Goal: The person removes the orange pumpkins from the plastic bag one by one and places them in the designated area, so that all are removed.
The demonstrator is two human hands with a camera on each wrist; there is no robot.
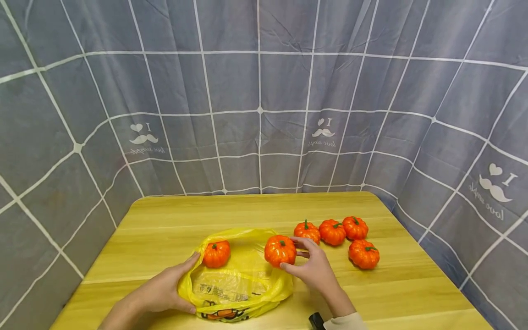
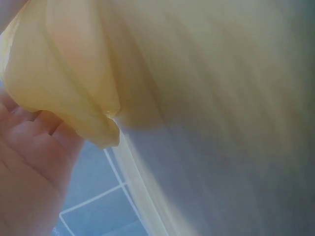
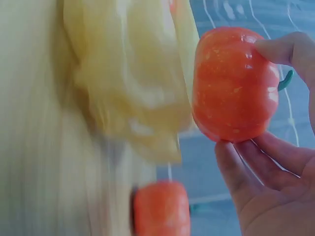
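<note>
A yellow plastic bag (image 1: pixel 237 293) lies on the table with its mouth spread wide and printing on its film. One small orange pumpkin (image 1: pixel 216 254) sits inside it at the left. My left hand (image 1: pixel 167 286) holds the bag's left side, fingers and thumb apart along the rim; in the left wrist view the film hides the fingertips. Over the bag's right rim, my right hand (image 1: pixel 312 266) grips another orange pumpkin (image 1: pixel 280 250) with a green stem. The right wrist view shows the thumb on one side of this pumpkin (image 3: pixel 234 86) and fingers on the other.
Several more orange pumpkins stand right of the bag, among them one behind the right hand (image 1: pixel 307 233) and one nearest the right edge (image 1: pixel 364 254). The wooden table (image 1: pixel 198 211) is enclosed by a grey checked curtain (image 1: pixel 284 82). A black object (image 1: pixel 316 321) shows by the right sleeve.
</note>
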